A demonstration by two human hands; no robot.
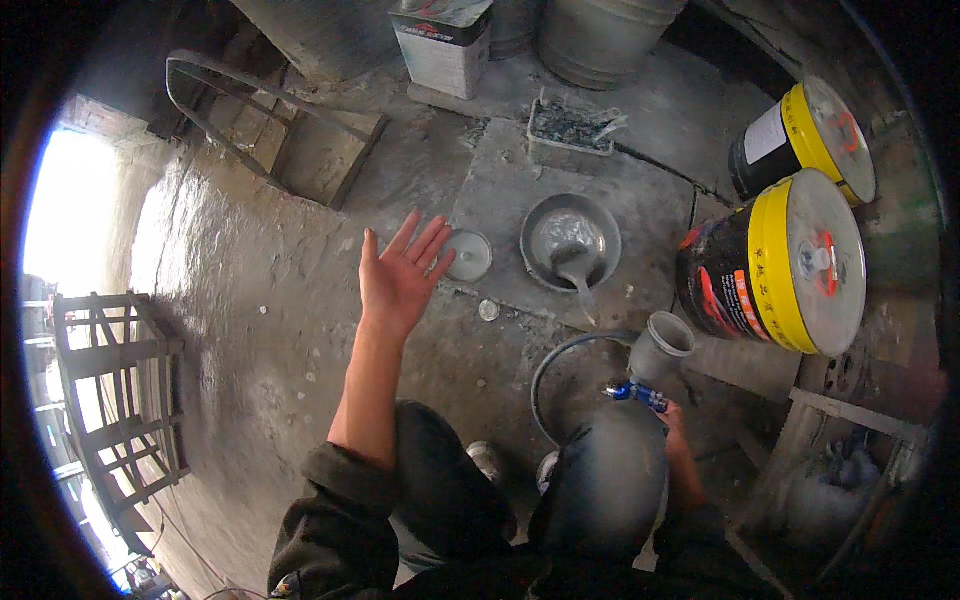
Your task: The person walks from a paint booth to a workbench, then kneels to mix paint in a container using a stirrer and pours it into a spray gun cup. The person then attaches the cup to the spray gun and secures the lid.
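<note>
My left hand (400,275) is stretched out over the floor, palm up and fingers spread, with nothing in it. Just past its fingertips lies a round, pale lid (467,256). By my right knee, my right hand (676,425) is closed round a blue spray gun (640,394). A grey cup (662,346) sits on top of the gun, and a dark hose (540,385) curves away from it. Ahead stands a metal bowl (530,225) with greyish liquid and a coated ladle (578,270) resting in it. My right fingers are partly hidden.
Two black-and-yellow drums (770,262) lie tilted on the right. Farther off are a tray of dark residue (570,128), a square can (445,60) and a large bucket (600,45). A framed metal piece (330,150) and a wooden rack (120,400) stand left.
</note>
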